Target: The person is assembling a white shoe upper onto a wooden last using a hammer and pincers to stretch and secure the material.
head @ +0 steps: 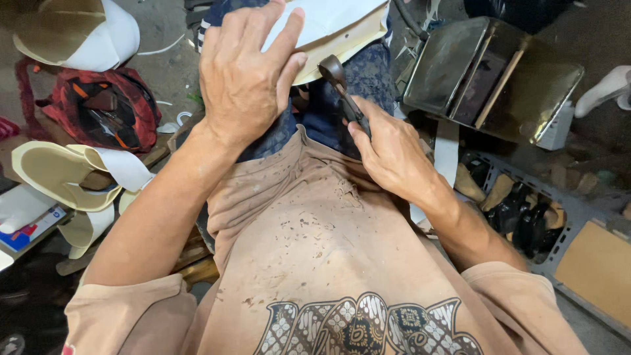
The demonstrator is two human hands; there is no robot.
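Two hands work a pale sheet with a dark metal tool over the person's lap.

The left hand (246,75) lies flat with fingers spread on a white and cream sheet piece (342,26) that rests across the knees at the top of the view. The right hand (391,154) is clamped around the handle of a dark hammer-like tool (338,82), whose rounded head touches the sheet's lower edge just beside the left hand's little finger. More cream and white cut pieces (66,174) are heaped at the left, near a red plaid bag (105,108) on the floor. At the right a dark metal tray (493,79) stands tilted, and below it a grey crate (578,210) holds dark shoe forms.
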